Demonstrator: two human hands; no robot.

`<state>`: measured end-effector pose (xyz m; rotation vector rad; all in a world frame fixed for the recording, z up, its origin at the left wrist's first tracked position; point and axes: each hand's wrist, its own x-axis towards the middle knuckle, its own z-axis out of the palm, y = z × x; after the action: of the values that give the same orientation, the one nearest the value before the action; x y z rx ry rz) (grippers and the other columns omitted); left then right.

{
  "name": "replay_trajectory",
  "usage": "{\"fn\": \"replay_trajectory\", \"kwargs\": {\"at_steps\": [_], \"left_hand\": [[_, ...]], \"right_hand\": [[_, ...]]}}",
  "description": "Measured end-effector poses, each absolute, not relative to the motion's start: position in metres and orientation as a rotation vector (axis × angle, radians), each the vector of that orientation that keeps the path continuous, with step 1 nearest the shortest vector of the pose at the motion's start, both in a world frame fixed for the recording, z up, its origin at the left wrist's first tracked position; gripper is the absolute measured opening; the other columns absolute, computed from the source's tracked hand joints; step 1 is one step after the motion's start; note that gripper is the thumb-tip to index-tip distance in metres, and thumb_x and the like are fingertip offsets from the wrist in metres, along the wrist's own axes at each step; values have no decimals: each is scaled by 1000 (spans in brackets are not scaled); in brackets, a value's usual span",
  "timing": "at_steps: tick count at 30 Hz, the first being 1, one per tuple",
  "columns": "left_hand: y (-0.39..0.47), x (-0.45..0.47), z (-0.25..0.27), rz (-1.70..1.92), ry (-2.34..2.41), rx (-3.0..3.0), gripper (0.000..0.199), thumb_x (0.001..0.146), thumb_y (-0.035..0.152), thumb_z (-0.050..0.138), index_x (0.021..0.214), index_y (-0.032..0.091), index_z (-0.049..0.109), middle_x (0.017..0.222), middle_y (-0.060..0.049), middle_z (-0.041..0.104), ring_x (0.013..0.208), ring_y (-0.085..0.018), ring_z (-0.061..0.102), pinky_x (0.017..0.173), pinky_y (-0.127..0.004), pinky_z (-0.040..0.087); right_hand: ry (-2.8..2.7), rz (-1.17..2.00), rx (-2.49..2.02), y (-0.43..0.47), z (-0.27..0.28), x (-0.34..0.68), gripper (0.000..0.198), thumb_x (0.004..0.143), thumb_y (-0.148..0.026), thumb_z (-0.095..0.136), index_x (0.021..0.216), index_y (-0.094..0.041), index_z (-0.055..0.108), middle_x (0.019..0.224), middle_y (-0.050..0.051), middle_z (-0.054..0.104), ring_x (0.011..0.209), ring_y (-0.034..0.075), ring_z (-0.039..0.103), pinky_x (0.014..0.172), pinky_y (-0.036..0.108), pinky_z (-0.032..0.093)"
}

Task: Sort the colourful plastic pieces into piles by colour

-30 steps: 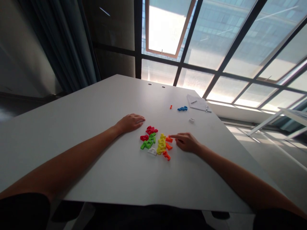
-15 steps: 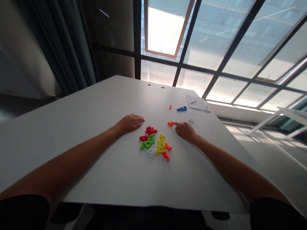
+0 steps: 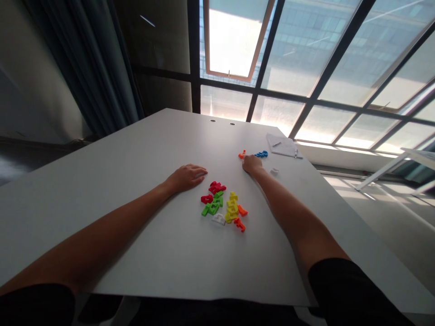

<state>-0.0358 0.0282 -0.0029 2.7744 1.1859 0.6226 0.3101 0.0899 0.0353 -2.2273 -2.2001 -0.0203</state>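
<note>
My left hand (image 3: 190,176) lies palm down on the white table (image 3: 163,258), its fingers stretched out and holding nothing. Farther out, my right hand (image 3: 252,164) is curled, with its fingertips at an orange plastic piece (image 3: 240,156). A second small orange piece (image 3: 244,152) stands right beside that one. My right hand partly covers the near end of the blue pieces (image 3: 261,154). Closer to me is a loose cluster of red pieces (image 3: 217,187), green pieces (image 3: 212,207), yellow pieces (image 3: 232,208), a white piece (image 3: 219,219) and orange pieces (image 3: 239,224).
Another white piece (image 3: 274,171) lies right of my right forearm. At the far right corner are paper sheets (image 3: 283,145) with a pen on them. Two dark round holes (image 3: 232,123) mark the far edge. Windows stand behind the table, a curtain (image 3: 88,68) at left.
My right hand has moved away from me, and the orange piece at its fingertip has gone with it, up beside the other orange piece. My left hand stays in place.
</note>
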Motion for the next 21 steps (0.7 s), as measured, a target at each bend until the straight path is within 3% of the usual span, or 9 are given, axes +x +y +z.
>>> {"fn": "replay_trajectory", "kwargs": {"at_steps": [5, 21], "left_hand": [[27, -36, -4, 653, 1182, 2770, 47, 106, 50, 47, 131, 29, 81, 141, -5, 79, 130, -28, 71, 119, -46, 54], [27, -34, -3, 618, 1195, 2763, 49, 105, 50, 46, 132, 28, 80, 144, -6, 77, 132, -30, 70, 119, -49, 53]], "right_hand": [[-2150, 22, -2307, 107, 34, 301, 45, 105, -19, 51, 145, -13, 70, 141, 26, 73, 129, 32, 73, 104, 40, 56], [-2109, 108, -2362, 115, 40, 304, 68, 104, -32, 54, 167, -9, 44, 147, 29, 68, 135, 32, 69, 110, 40, 52]]}}
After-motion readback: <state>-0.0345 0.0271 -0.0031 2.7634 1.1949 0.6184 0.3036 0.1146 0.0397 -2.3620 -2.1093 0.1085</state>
